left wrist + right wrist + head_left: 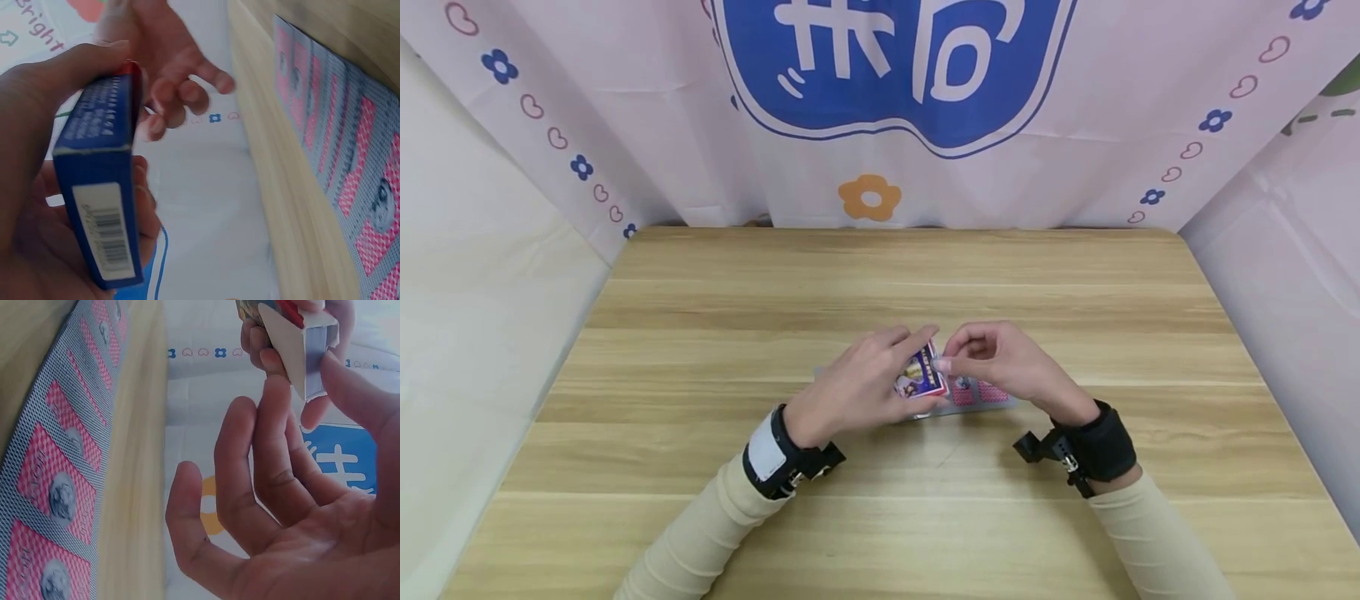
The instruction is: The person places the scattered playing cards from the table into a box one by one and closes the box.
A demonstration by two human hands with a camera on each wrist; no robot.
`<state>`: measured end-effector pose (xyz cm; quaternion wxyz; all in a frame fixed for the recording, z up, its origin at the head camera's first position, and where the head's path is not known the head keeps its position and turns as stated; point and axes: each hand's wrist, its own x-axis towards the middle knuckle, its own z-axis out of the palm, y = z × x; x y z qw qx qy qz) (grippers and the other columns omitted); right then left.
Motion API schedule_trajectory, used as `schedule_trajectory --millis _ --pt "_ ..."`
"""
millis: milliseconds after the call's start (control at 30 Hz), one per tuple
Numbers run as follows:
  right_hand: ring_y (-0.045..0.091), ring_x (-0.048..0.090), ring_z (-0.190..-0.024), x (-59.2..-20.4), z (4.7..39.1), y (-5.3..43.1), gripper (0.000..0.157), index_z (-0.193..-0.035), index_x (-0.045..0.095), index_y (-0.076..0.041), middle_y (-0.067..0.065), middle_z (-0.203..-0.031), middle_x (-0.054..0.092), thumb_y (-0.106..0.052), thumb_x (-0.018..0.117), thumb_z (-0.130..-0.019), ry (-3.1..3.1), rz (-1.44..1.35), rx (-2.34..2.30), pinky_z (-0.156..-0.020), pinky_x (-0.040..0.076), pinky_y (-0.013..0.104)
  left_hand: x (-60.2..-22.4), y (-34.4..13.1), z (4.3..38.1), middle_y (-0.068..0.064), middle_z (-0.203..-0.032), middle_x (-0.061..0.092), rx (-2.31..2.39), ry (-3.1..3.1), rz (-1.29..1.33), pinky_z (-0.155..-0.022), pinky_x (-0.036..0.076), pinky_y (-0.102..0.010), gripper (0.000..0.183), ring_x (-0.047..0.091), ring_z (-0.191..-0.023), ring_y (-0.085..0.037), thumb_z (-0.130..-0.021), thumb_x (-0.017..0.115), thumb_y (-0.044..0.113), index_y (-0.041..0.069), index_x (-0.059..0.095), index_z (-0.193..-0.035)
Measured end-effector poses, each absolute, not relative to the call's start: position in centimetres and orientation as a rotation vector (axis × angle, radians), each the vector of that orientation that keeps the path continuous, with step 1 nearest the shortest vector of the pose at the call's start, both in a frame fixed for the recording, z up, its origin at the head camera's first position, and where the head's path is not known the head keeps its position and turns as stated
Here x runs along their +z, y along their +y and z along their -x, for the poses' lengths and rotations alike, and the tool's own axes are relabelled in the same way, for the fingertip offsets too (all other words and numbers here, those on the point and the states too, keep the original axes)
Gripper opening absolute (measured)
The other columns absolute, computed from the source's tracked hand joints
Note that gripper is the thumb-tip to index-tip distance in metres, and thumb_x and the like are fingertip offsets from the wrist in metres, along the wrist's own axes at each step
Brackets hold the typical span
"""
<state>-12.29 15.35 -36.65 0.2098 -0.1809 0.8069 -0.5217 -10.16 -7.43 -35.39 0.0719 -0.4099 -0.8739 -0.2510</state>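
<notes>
My left hand [865, 379] grips a small card box [921, 372] by its edges, above the table. The box is blue with a printed picture on its face, and a white barcode label shows on its blue end in the left wrist view. In the right wrist view the other end has a white flap [284, 347] and a pale inner face. My right hand [1003, 362] is at that end, its thumb [359, 394] touching the edge and its other fingers loosely bent. Beneath both hands lies a grey patterned strip [37, 506] with pink checked panels bearing small portraits.
The wooden table [917, 517] spreads around the hands. At its back edge hangs a white printed cloth [662, 150] with a blue emblem, and pale cloth sides flank it. Black camera straps [1097, 442] circle both wrists.
</notes>
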Motion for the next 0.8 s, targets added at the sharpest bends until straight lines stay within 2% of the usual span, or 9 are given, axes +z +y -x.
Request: schedule_trajectory --millis 167,367,500,633,800 --pt "0.025 0.063 -0.081 -36.4 12.5 15.9 0.030 -0.093 0.066 -0.021 0.005 -0.085 0.067 -0.048 0.070 -0.080 2.341 0.548 -1.428 -0.069 0.049 0.041 -35.5 -7.5 10.4 -0.011 -0.099 0.061 -0.767 -2.630 1.195 -0.055 0.049 -0.022 0.079 0.050 -0.071 -0.008 -0.076 0.069 0.054 0.004 0.049 -0.134" --pt "0.018 0.061 -0.079 -36.9 13.7 17.4 0.025 -0.098 0.065 -0.013 0.003 -0.085 0.066 -0.030 0.075 -0.081 2.550 0.730 -1.299 -0.074 0.051 0.045 -35.3 -7.7 10.5 -0.011 -0.101 0.060 -0.730 -2.704 1.133 -0.056 0.050 -0.024 0.080 0.050 -0.073 -0.009 -0.074 0.071 0.054 0.009 0.047 -0.137" --pt "0.021 0.059 -0.080 -37.6 14.3 18.1 0.039 -0.105 0.063 -0.004 0.008 -0.088 0.066 -0.022 0.080 -0.076 2.725 0.781 -0.905 -0.073 0.052 0.044 -35.1 -7.9 10.4 -0.009 -0.100 0.059 -0.700 -2.729 1.115 -0.056 0.049 -0.024 0.081 0.049 -0.073 -0.009 -0.075 0.070 0.056 0.011 0.046 -0.138" --pt "0.025 0.057 -0.087 -38.3 14.5 18.3 0.053 -0.114 0.060 0.001 0.014 -0.100 0.064 -0.026 0.082 -0.073 2.746 0.722 -0.582 -0.078 0.051 0.044 -35.2 -7.9 10.4 -0.008 -0.098 0.059 -0.669 -2.727 1.118 -0.055 0.048 -0.023 0.081 0.049 -0.073 -0.009 -0.074 0.070 0.055 0.011 0.046 -0.137" --pt "0.027 0.051 -0.087 -38.9 14.5 18.6 0.057 -0.115 0.060 0.001 0.016 -0.103 0.060 -0.028 0.083 -0.071 2.728 0.679 -0.439 -0.077 0.049 0.043 -35.2 -8.0 10.6 -0.007 -0.097 0.059 -0.641 -2.715 1.127 -0.055 0.047 -0.023 0.081 0.048 -0.072 -0.009 -0.074 0.070 0.055 0.010 0.047 -0.137"
